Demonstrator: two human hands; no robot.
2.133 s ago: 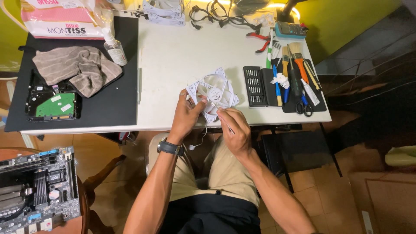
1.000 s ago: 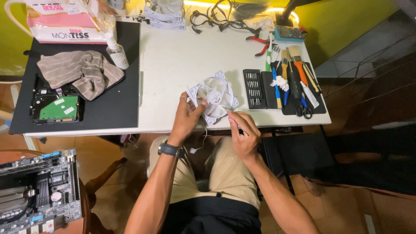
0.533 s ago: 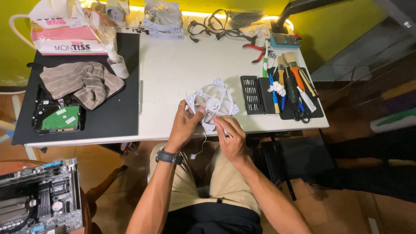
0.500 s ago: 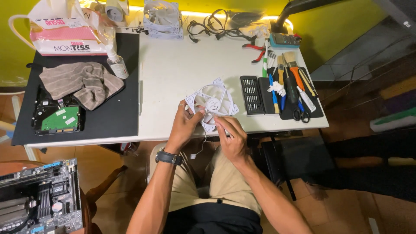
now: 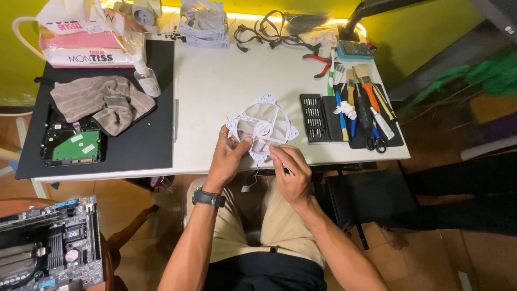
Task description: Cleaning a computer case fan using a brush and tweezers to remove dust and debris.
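Head view: your left hand (image 5: 229,157) pinches the white case fan (image 5: 262,128) at the surface's (image 5: 215,91) 6 o'clock edge; right hand (image 5: 291,170) closes on a slim tool. Brace the frame, work gently.

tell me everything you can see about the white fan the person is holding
The white fan is a square-framed computer case fan of what looks like plastic, with curved blades round a central round hub and a hole in each rounded corner. It sits at the near edge of the white table, turned diamond-wise and apparently tilted up. The left hand grips its lower left side; the right hand touches its lower edge. A thin white cable hangs below it towards the lap.
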